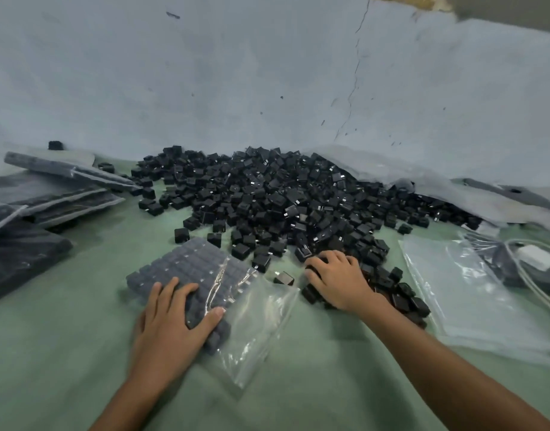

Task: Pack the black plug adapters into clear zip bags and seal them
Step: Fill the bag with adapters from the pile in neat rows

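Half-filled zip bag (pixel 258 315) lies flat on the green table (pixel 314 390), packed adapters (pixel 193 262) in rows inside. Left hand (pixel 171 318) presses down on it, fingers spread straight. Right hand (pixel 336 278) reaches forward, fingers curled over loose adapters (pixel 309 293) at the black pile (pixel 283 197)'s near edge.

Left grip (pixel 171 318) lies flat and spread; right grip (pixel 336 278) curls downward.

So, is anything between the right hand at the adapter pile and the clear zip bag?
Only one loose black plug adapter lies on the green tabletop between the right hand and the empty end of the partly filled clear zip bag. Nothing else visible blocks it. The left hand presses the filled part.
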`<state>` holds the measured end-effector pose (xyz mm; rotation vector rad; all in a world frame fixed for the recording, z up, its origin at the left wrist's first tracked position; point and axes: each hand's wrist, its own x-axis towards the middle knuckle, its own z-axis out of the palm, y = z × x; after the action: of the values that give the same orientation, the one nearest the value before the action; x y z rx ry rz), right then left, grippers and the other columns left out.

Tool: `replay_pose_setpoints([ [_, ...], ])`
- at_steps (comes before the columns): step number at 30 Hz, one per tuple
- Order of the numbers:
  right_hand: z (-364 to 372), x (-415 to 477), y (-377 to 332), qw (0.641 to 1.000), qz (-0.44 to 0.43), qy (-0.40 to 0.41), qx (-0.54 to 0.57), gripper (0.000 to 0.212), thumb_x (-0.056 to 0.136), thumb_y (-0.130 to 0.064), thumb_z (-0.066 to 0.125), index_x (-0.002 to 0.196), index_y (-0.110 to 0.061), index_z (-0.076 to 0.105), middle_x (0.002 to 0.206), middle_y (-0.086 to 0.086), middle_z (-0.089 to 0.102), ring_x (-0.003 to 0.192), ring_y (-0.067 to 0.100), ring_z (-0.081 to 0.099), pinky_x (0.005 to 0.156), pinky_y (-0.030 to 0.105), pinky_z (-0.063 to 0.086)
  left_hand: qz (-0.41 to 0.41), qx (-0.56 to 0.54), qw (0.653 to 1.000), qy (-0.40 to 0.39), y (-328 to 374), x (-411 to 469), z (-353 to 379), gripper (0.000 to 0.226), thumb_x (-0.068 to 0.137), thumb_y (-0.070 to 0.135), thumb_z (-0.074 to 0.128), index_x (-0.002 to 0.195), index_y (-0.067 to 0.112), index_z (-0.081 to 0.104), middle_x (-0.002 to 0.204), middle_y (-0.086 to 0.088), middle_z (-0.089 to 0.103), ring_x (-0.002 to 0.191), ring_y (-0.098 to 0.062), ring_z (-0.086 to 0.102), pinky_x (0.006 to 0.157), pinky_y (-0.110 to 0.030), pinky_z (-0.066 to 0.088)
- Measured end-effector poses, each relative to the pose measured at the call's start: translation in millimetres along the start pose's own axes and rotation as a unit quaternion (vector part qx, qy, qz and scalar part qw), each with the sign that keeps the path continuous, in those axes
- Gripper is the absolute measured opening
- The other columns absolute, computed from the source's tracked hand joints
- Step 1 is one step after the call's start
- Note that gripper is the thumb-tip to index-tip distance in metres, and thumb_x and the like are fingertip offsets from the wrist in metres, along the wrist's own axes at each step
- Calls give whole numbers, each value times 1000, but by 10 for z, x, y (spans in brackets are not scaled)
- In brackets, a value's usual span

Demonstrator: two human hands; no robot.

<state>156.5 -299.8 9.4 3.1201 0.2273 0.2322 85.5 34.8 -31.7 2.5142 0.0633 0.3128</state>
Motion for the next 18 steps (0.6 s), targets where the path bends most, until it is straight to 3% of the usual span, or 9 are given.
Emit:
replay_pose_setpoints([
  [5, -107, -375, 9, 997, 13, 6, 75, 42, 105, -52, 22, 140, -42, 44, 148, -19, 43, 149, 16, 21, 120, 49, 4, 0, -10, 1000, 3, -15, 14, 32, 75, 76, 86, 46, 138, 45, 41, 164, 13, 18, 152, -7, 0, 121, -46, 16],
  [9, -212, -402, -77, 993, -19, 74, 95, 32, 105, -37, 41, 133, -36, 55, 137, -12, 54, 136, 19, 39, 114, 37, 21, 0, -15, 1000, 8, -21, 23, 54, 72, 77, 84, 50, 137, 46, 41, 163, 13, 19, 152, -7, 0, 121, -46, 16],
  [11, -253, -298, -230, 992, -69, 34, 100, 35, 103, -23, 46, 135, -33, 56, 137, -7, 54, 130, 24, 41, 110, 38, 29, 3, -15, 1000, 7, -15, 25, 55, 72, 77, 85, 49, 136, 45, 41, 163, 13, 19, 152, -8, 0, 121, -46, 16],
  [14, -238, -112, -448, 989, -135, -58, 17, 57, 98, -9, 41, 146, -39, 42, 146, -3, 47, 132, 28, 37, 113, 44, 26, 3, -14, 1000, 2, -4, 14, 46, 73, 77, 85, 47, 137, 44, 40, 164, 13, 18, 152, -8, 0, 121, -47, 16],
  [18, -235, 92, -456, 986, -103, -128, 26, 47, 100, -23, 48, 145, -36, 40, 143, 2, 47, 131, 30, 39, 112, 46, 24, 0, -14, 1000, 4, 6, 7, 32, 74, 76, 86, 44, 137, 46, 40, 164, 14, 18, 152, -7, -1, 121, -46, 16],
])
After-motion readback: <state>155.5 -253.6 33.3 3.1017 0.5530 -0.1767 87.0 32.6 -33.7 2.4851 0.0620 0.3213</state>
